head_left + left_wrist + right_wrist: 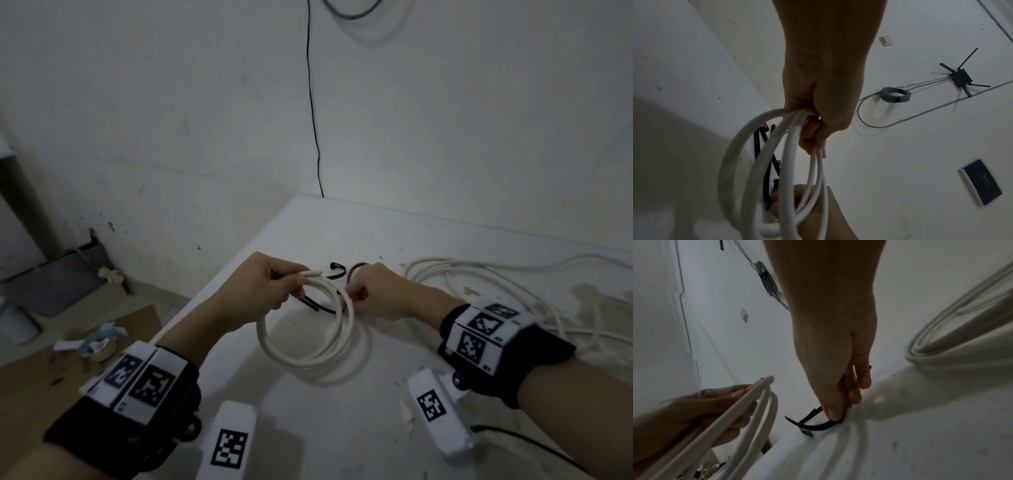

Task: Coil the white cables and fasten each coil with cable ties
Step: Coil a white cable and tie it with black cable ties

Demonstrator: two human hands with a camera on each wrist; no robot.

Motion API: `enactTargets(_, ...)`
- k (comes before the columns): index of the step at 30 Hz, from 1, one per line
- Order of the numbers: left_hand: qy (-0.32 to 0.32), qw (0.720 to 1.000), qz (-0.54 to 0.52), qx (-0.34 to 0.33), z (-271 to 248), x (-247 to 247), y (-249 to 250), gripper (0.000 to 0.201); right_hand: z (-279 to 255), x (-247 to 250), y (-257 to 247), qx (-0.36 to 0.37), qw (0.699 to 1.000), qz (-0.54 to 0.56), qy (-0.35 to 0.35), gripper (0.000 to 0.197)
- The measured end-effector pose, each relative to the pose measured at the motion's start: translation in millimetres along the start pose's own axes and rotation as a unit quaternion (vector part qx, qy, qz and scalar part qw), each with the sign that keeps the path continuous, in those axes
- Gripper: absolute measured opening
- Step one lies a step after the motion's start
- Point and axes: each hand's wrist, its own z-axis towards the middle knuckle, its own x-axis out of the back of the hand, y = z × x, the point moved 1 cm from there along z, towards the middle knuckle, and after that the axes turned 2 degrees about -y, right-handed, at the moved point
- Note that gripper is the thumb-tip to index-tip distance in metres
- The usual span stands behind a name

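My left hand (291, 291) grips the top left of a white cable coil (301, 356) and holds it tilted above the white table; one cable end (311, 273) pokes out past the fingers. In the left wrist view the fingers (813, 129) wrap several loops of the coil (756, 162). My right hand (352, 296) is at the coil's right side, and its thumb and fingers (836, 415) pinch a black cable tie (818, 425) down at the table surface. More black cable ties (337, 269) lie just beyond the hands. A loose white cable (479, 284) lies piled at the right.
The table's (342, 428) left edge runs diagonally from my left forearm to the far corner; beyond it, the floor holds cardboard and a tape roll (99, 346). A thin black wire (313, 120) hangs down the wall. A router (960, 78) and grey coiled cable (895, 95) hang on a wall.
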Motion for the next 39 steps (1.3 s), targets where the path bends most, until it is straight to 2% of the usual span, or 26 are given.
enactTargets(2, -0.01, 1.0, 0.0, 0.0, 2, -4, -1, 0.021, 0, -1, -2, -0.019, 1.0, -0.01, -0.014, 0.047)
enactTargets(3, -0.014, 1.0, 0.001, 0.0, 3, -6, -1, 0.021, 0, -2, -3, -0.027, 0.999, -0.019, -0.018, 0.047)
enactTargets(6, -0.019, 1.0, -0.007, -0.002, 6, -13, 0, 0.022, 1, -4, -5, -0.03, 0.997, -0.068, -0.024, 0.039)
enactTargets(8, -0.025, 1.0, -0.013, -0.005, 5, -16, 4, 0.024, 1, -2, -3, -0.027, 0.998, -0.061, -0.01, 0.038)
enactTargets(13, -0.04, 0.998, -0.049, -0.006, 0, -18, 13, 0.021, -12, 24, 6, -0.02, 0.993, -0.011, 0.118, 0.017)
enactTargets(15, -0.035, 0.998, -0.055, -0.006, 0, -18, 17, 0.021, -24, 41, 12, -0.023, 0.975, 0.006, 0.223, 0.024)
enactTargets(17, -0.03, 0.998, -0.059, -0.01, 0, -20, 22, 0.021, -42, 58, 20, -0.033, 0.929, 0.094, 0.358, 0.022)
enactTargets(18, -0.026, 0.998, -0.061, -0.013, 1, -21, 24, 0.021, -52, 64, 22, -0.046, 0.904, 0.143, 0.4, 0.018)
enactTargets(19, -0.019, 0.998, -0.062, -0.017, 2, -25, 27, 0.022, -62, 69, 21, -0.056, 0.888, 0.195, 0.413, 0.012)
enactTargets(21, 0.018, 0.999, -0.038, -0.031, 6, -34, 33, 0.024, -82, 72, 15, -0.052, 0.866, 0.319, 0.382, 0.005)
enactTargets(23, 0.068, 0.995, 0.024, -0.064, 11, -47, 42, 0.023, -97, 70, 9, -0.056, 0.846, 0.407, 0.34, 0.014)
enactTargets(24, 0.087, 0.991, 0.05, -0.089, 13, -56, 48, 0.021, -102, 68, 8, -0.069, 0.846, 0.419, 0.322, 0.016)
enactTargets(28, 0.135, 0.96, 0.125, -0.209, 15, -93, 68, 0.021, -118, 60, 4, -0.139, 0.867, 0.393, 0.273, 0.009)
enactTargets(32, 0.18, 0.898, 0.185, -0.357, 15, -120, 84, 0.032, -135, 63, 7, -0.211, 0.864, 0.366, 0.272, 0.007)
enactTargets(35, 0.154, 0.861, 0.226, -0.428, 13, -136, 93, 0.032, -146, 72, 6, -0.226, 0.835, 0.384, 0.323, 0.02)
enactTargets(39, 0.128, 0.85, 0.234, -0.455, 12, -148, 98, 0.03, -155, 76, 5, -0.171, 0.771, 0.467, 0.397, 0.056)
